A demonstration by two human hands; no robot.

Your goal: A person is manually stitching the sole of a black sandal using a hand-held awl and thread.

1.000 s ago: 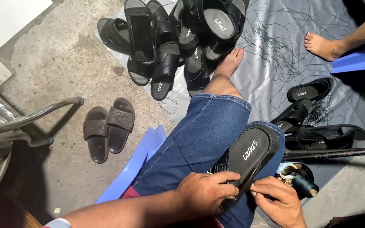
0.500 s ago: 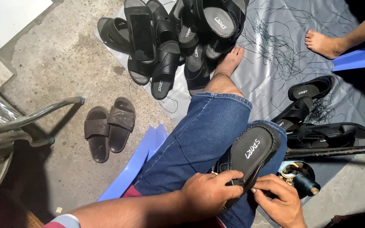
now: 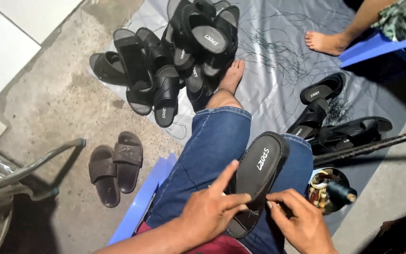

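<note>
1. You sit over a rough concrete floor [image 3: 48, 108] with a grey sheet [image 3: 278, 70] spread at 12 o'clock, littered with loose black thread [image 3: 278, 61].
2. The black sandal [image 3: 259, 169] lies on your right knee, sole side up, toe toward 1 o'clock. Your left hand [image 3: 207, 211] has its fingers [image 3: 233, 201] clamped on the heel end, the index raised clear; your right hand [image 3: 301, 221] pinches with fingers together at the edge, on what I cannot tell.
3. The sandal is only balanced on denim; if your left grip eases, it could slide off toward 3 o'clock onto the tin of spools [image 3: 327, 188].
4. That tin sits just beside your right knee, so a wide elbow swing could tip it and scatter the dark thread spool [image 3: 341, 192].
5. Your bare foot [image 3: 231, 77] touches the pile of sandals [image 3: 179, 61] at 12 o'clock; a shifted leg could topple it.
6. Loose thread could snag your toes.
7. The dark rod [image 3: 367, 146] at 3 o'clock lies near your working arm.
</note>
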